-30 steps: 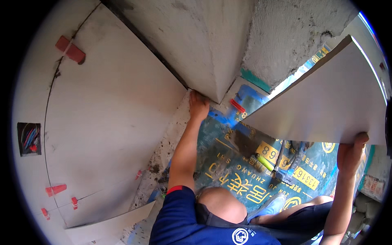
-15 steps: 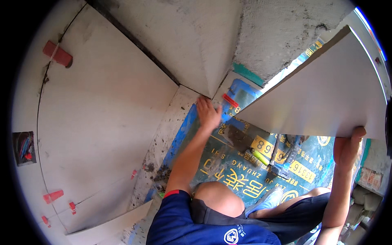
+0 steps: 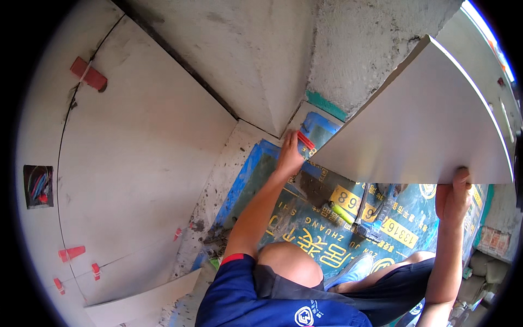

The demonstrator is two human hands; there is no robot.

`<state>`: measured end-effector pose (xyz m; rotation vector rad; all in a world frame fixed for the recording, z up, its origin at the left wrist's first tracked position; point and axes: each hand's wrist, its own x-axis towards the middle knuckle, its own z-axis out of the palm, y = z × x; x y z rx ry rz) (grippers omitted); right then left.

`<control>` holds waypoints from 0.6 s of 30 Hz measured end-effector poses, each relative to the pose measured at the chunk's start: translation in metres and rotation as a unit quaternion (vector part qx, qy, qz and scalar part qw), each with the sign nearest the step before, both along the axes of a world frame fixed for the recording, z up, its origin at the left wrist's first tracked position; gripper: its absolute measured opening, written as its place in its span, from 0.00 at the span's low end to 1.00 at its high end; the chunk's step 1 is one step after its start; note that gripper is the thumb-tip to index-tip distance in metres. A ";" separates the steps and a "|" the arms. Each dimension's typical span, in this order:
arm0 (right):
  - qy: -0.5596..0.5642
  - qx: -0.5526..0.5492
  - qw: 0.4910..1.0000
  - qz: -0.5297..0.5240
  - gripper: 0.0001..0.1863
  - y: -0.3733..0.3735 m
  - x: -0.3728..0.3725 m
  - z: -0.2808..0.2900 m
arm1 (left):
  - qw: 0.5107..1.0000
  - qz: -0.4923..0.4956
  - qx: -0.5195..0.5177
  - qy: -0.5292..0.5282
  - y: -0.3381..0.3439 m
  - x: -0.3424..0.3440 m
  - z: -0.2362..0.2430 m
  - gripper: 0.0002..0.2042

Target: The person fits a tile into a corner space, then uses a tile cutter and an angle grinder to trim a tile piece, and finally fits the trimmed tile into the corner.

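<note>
Item, a pale tiled wall (image 3: 141,163), the biggest piece here, running to the left of the grey column. Item, the grey column (image 3: 261,60) itself, rough-faced, landmark for all places given. Item, a dark green printed floor covering (image 3: 313,231), spread from the column's foot towards the worker. Item, one loose pale panel (image 3: 425,114), to the right of the column, tilted, a long edge slanting up past the column's right-hand face. Item, a narrow pale strip (image 3: 144,300), far left of the column, low by the wall. Item, the worker's right hand (image 3: 453,201), well right of the column, closed over the panel's lower edge, thumb on the near face. Item, the left hand (image 3: 290,155), just in front of the column's foot, fingers partly bent and against a small red piece; how firmly they have hold of it I cannot tell. Item, a recess with coloured wires (image 3: 38,187), far left of the column. Item, a yellow-green object (image 3: 342,212), on the covering in front of the column. Item, the small red piece (image 3: 306,140), slim, near the column's foot.
</note>
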<state>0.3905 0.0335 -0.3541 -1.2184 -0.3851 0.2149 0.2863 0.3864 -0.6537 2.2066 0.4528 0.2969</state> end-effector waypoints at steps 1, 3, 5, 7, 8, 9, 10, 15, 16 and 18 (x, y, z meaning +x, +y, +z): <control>0.002 0.001 1.000 -0.002 0.31 0.002 -0.003 0.001 | 0.999 -0.027 -0.021 0.027 0.002 0.004 0.002 0.28; 0.024 -0.033 0.999 -0.018 0.27 0.007 -0.012 0.009 | 0.990 -0.049 -0.132 0.029 0.005 0.003 0.001 0.29; 0.022 -0.051 0.998 -0.001 0.26 -0.001 -0.012 0.005 | 0.975 -0.022 -0.223 0.006 0.008 -0.002 -0.003 0.30; 0.010 -0.077 0.997 0.006 0.25 -0.008 -0.014 0.005 | 0.997 0.015 -0.071 -0.006 0.003 -0.007 -0.007 0.28; 0.005 -0.075 0.997 0.008 0.24 -0.007 -0.016 0.006 | 0.995 0.057 0.083 -0.012 0.001 -0.012 -0.009 0.27; 0.007 -0.065 0.998 0.019 0.23 0.001 -0.019 0.004 | 0.985 0.080 0.151 0.012 0.004 -0.026 -0.016 0.25; 0.006 -0.062 0.998 0.023 0.23 0.004 -0.021 0.004 | 0.984 0.086 0.154 0.012 -0.001 -0.035 -0.016 0.25; -0.001 -0.048 0.999 0.021 0.23 0.010 -0.022 0.005 | 0.999 -0.027 0.014 0.036 -0.014 -0.061 0.029 0.21; -0.005 -0.040 0.999 0.022 0.23 0.013 -0.023 0.009 | 0.999 0.033 0.006 0.034 -0.013 -0.062 0.049 0.20; 0.006 -0.081 0.996 0.022 0.22 0.026 -0.030 0.022 | 0.999 0.016 -0.014 0.034 0.003 -0.069 0.098 0.20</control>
